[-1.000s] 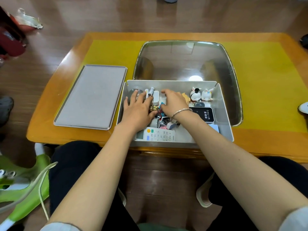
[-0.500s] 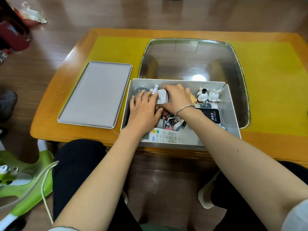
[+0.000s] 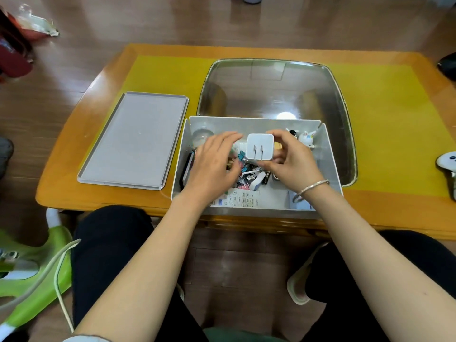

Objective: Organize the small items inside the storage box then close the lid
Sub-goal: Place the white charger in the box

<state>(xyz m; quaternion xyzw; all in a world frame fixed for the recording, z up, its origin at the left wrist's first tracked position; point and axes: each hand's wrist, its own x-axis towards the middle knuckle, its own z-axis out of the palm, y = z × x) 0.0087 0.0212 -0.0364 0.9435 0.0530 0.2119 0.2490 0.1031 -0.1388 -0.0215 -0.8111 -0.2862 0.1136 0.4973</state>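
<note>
A grey storage box (image 3: 330,154) stands open at the table's near edge. My right hand (image 3: 291,160) holds a white plug charger (image 3: 259,146) above the box's middle, prongs facing me. My left hand (image 3: 214,164) hovers flat over the left half, fingers relaxed, just left of the charger. Beneath the hands lie coloured binder clips (image 3: 243,166), a white remote control (image 3: 243,199) and a black battery (image 3: 267,178). Two small rabbit figurines (image 3: 306,138) stand at the back right corner. The grey lid (image 3: 134,140) lies flat on the table, left of the box.
The wooden table (image 3: 64,193) has a yellow top and a glass inset (image 3: 276,87) behind the box. A white figure (image 3: 447,162) sits at the right table edge. A green stool (image 3: 34,280) with a cord stands on the floor at left.
My right hand has lifted the white charger out of the clutter and turned its prongs toward me. My left hand shifted slightly left and rose off the items.
</note>
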